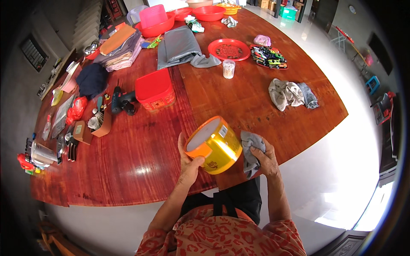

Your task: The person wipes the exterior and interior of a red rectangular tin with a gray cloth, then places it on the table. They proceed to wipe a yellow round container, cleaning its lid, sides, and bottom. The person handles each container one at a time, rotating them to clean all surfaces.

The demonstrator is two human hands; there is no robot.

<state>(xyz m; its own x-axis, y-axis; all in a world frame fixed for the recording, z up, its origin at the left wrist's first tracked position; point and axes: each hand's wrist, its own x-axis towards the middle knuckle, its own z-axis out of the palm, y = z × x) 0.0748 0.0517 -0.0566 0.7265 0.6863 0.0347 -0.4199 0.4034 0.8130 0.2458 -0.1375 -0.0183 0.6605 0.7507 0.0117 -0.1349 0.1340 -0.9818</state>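
My left hand [190, 164] grips a gold, round tub [223, 147] with an orange rim, holding it tilted above the table's front edge. The tub's pale, flat end faces up and to the left, and a barcode label shows on its side. In my right hand [265, 158] is a bunched grey cloth [251, 149], close against the tub's right side; whether it touches the tub I cannot tell. Ahead and to the left of my hands stands a red square container [154, 89] with a lid.
On the wooden table [141, 149], a cordless drill [123, 101] and a brown organizer [102, 126] are at left. Crumpled cloths [286, 94] lie at right. Farther back are a clear cup of cotton swabs [228, 69], a red tray [229, 50], grey sheeting [177, 45] and red basins [208, 13].
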